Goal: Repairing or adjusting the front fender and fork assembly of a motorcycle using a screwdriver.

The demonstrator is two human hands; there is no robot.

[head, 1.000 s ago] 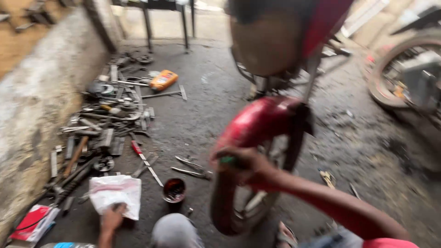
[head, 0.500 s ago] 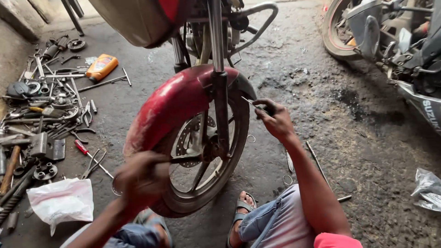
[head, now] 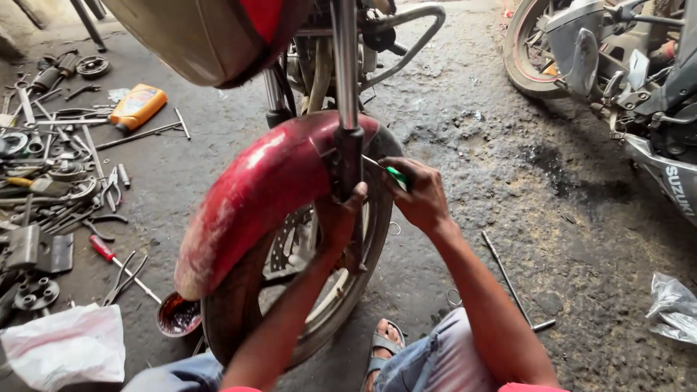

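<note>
A motorcycle's front wheel (head: pixel 239 312) stands in front of me under a worn red mudguard (head: pixel 254 192). My left hand (head: pixel 337 218) reaches through beside the wheel and grips the lower fork leg (head: pixel 347 156) where the mudguard is fixed. My right hand (head: pixel 420 196) is closed on a green-handled screwdriver (head: pixel 396 174), its thin shaft pointing at the fork and mudguard mount. The screwdriver's tip is hidden behind the fork.
Several tools, metal parts and an orange bottle (head: pixel 138 107) lie on the concrete floor to the left. A small dark bowl (head: pixel 176 314) and a white bag (head: pixel 65 347) sit near the wheel. A long rod (head: pixel 512 279) lies on the right, with another motorcycle (head: pixel 624 80) beyond.
My view swung from the tools to the wheel. My left hand rose from near the tyre to the fork leg. My right hand moved the screwdriver closer to the mount.
</note>
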